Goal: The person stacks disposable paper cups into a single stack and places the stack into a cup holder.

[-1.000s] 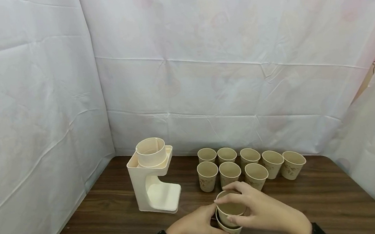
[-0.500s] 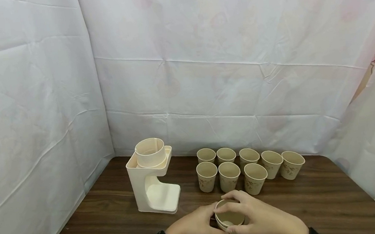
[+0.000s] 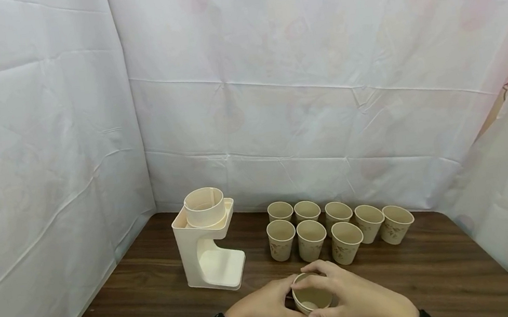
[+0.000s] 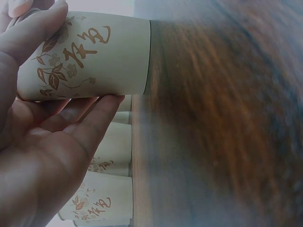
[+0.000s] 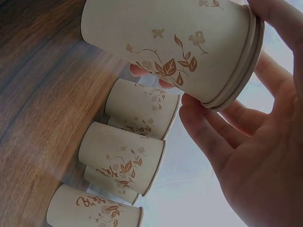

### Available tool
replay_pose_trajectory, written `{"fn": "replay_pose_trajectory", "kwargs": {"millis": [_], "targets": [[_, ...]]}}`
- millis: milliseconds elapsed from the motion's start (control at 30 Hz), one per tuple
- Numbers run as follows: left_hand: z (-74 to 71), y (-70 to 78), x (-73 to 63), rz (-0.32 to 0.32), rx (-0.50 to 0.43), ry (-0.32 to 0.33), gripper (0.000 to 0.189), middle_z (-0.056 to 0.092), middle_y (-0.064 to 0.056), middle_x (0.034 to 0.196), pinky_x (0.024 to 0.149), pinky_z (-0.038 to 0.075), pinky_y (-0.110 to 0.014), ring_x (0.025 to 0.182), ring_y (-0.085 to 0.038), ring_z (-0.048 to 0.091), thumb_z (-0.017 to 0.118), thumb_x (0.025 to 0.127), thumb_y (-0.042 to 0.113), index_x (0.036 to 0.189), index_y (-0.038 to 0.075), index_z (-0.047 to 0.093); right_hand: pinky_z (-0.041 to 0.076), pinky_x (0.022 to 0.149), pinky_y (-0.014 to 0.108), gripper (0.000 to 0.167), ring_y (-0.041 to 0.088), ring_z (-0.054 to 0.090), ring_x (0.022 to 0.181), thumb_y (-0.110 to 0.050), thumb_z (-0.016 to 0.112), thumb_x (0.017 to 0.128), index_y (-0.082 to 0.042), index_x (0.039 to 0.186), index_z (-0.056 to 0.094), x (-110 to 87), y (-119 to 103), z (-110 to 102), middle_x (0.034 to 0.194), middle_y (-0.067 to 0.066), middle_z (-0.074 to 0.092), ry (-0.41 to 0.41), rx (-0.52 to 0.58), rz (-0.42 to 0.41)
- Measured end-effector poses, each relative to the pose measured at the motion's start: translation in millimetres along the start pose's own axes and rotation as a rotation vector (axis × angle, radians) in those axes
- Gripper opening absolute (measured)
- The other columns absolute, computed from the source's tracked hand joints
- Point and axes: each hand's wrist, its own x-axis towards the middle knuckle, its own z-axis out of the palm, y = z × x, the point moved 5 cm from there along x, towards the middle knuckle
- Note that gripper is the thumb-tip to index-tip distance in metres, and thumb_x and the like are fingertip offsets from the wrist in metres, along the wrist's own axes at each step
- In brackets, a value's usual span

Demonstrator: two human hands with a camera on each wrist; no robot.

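Note:
Two beige paper cups [image 3: 313, 297], nested one inside the other, stand upright at the table's near edge. My left hand [image 3: 270, 304] holds their side, thumb in front and fingers behind. In the left wrist view the outer cup [image 4: 94, 59] carries brown leaves and lettering, with its base at the wood. From the right, my right hand [image 3: 351, 294] grips the rim between thumb and fingers. The right wrist view shows two rims [image 5: 239, 61] lying close together, and part of the left hand's fingertips [image 5: 138, 70] under the cup.
Behind the hands, several single paper cups [image 3: 346, 245] stand in two rows. A cream C-shaped stand [image 3: 190, 257] with a round cylinder [image 3: 205, 211] on top is at the left. White cloth [image 3: 249, 117] hangs behind and beside the dark wooden table [image 3: 134, 308].
My right hand has lowered the upper cup into the lower one, so the rims now sit together. The left hand has stayed in place.

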Motion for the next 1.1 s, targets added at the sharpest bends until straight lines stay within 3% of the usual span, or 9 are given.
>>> {"fn": "replay_pose_trajectory", "kwargs": {"millis": [300,600,800,900,1100], "targets": [[0.8,-1.6,-0.6,-0.007,-0.023,-0.001,0.062,0.055,0.009,0.136,0.101,0.042,-0.026,0.126,-0.008,0.050,0.076,0.092,0.036,0.144,0.026,0.044,0.053,0.089,0.034,0.053,0.019,0.057,0.115,-0.047,0.077,0.087,-0.029,0.133,0.060,-0.1,0,0,0.134,0.003,0.054,-0.014,-0.009,0.016],[2.7,-0.2,0.6,-0.005,-0.060,-0.013,0.064,0.056,0.013,0.132,0.100,0.044,-0.026,0.121,-0.004,0.053,0.078,0.090,0.033,0.144,0.026,0.043,0.052,0.091,0.035,0.035,0.014,0.055,0.120,-0.037,0.064,0.100,-0.032,0.134,0.060,-1.8,6,-4,0.136,-0.004,0.052,-0.022,0.014,0.080],[2.1,1.1,1.7,0.005,-0.043,0.001,0.064,0.058,0.011,0.130,0.100,0.044,-0.026,0.122,-0.005,0.053,0.079,0.089,0.030,0.143,0.019,0.045,0.049,0.092,0.029,0.035,0.006,0.054,0.115,-0.027,0.071,0.096,-0.026,0.131,0.063,2.2,16,-16,0.126,-0.012,0.057,0.083,-0.051,0.069],[1.5,1.3,2.0,0.007,-0.043,0.011,0.064,0.059,0.010,0.129,0.099,0.044,-0.026,0.121,-0.005,0.053,0.080,0.088,0.029,0.142,0.018,0.046,0.048,0.092,0.029,0.041,0.006,0.054,0.116,-0.022,0.074,0.093,-0.029,0.132,0.061,1.5,19,-23,0.126,-0.013,0.057,0.130,-0.100,0.079],[1.1,1.4,2.4,0.004,-0.052,0.022,0.068,0.060,0.009,0.128,0.100,0.044,-0.026,0.120,-0.005,0.054,0.081,0.087,0.028,0.144,0.016,0.046,0.050,0.090,0.037,0.045,0.010,0.055,0.115,-0.019,0.077,0.089,-0.031,0.130,0.062,-2.4,28,-31,0.125,-0.012,0.058,0.184,-0.169,0.118]]}}
